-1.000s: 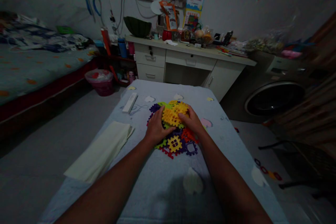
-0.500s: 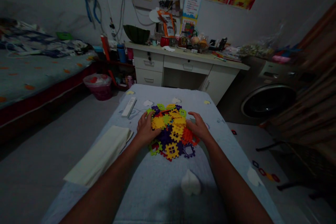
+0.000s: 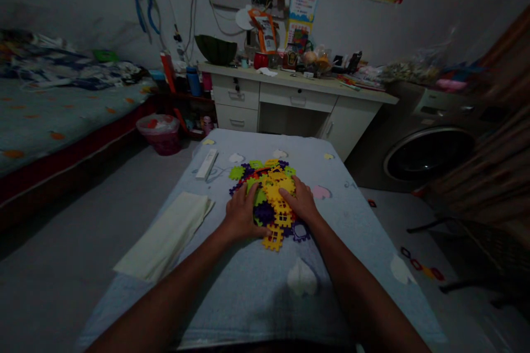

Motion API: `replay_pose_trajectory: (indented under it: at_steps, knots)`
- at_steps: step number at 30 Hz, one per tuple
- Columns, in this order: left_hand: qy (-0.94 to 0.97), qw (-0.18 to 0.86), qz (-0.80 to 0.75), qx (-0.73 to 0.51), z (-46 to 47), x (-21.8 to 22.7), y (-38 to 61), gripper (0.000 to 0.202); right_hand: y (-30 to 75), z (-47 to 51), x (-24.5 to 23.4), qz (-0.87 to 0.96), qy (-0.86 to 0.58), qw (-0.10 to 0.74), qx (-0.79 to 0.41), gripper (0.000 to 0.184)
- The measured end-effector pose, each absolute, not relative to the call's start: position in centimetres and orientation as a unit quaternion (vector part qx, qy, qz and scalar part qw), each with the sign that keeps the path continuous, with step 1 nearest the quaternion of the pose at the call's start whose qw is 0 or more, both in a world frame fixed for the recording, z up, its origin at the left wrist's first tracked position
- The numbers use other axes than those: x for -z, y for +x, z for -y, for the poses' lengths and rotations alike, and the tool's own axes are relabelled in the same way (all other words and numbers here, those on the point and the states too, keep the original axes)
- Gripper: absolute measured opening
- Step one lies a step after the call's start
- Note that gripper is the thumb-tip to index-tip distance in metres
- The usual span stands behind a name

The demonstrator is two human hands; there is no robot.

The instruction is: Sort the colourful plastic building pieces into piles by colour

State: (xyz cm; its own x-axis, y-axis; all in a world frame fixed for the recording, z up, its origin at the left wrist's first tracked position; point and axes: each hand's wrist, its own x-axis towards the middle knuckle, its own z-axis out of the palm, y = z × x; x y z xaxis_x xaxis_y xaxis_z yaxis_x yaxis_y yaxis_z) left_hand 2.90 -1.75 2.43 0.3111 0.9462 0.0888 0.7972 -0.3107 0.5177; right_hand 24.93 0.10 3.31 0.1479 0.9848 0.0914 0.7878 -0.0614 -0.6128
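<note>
A heap of flat plastic interlocking tiles [image 3: 271, 190], yellow, purple, green and red, lies on a table covered with a pale blue cloth [image 3: 256, 287]. My left hand [image 3: 241, 215] rests on the heap's left side, fingers curved over the tiles. My right hand [image 3: 298, 199] presses on the right side with fingers spread flat over yellow tiles. A yellow tile [image 3: 273, 240] sticks out at the near edge between my hands.
A folded cream cloth [image 3: 168, 234] lies at the table's left edge and a white remote [image 3: 207, 164] beyond it. A white desk [image 3: 298, 99] crowded with items stands ahead, a washing machine [image 3: 430, 143] to the right, a bed [image 3: 53, 110] and pink bin [image 3: 159, 131] to the left.
Both hands spread apart to the heap's sides, then came together again over it. The tiles have been pushed into a narrower pile.
</note>
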Motion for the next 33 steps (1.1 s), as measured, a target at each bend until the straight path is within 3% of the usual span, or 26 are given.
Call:
replay_pose_trajectory:
  at_steps: [5,10,13,22,30,33]
  knots:
    - [0.793,0.21,-0.508,-0.262,0.6,-2.2,4.3,0.131,25.0,-1.2,-4.0,0.581,-0.653,0.362,-0.326,0.081]
    - [0.787,0.215,-0.488,-0.311,-0.3,-2.1,4.8,0.124,25.2,-1.6,-4.9,0.46,-0.57,0.455,-0.506,0.069]
    - [0.779,0.229,-0.492,-0.314,-0.6,-2.5,5.4,0.117,24.9,-1.3,-5.8,0.43,-0.533,0.473,-0.554,0.067]
    - [0.774,0.267,-0.451,-0.355,-2.9,-3.5,8.2,0.099,24.9,-2.6,-7.3,0.48,-0.531,0.509,-0.478,0.059]
    - [0.763,0.227,-0.495,-0.348,-4.6,-5.6,7.3,0.081,24.3,-4.4,-8.1,0.543,-0.562,0.489,-0.388,0.086]
    - [0.757,0.206,-0.542,-0.302,-5.1,-5.9,5.6,0.074,24.7,-5.5,-8.0,0.591,-0.557,0.46,-0.358,0.065]
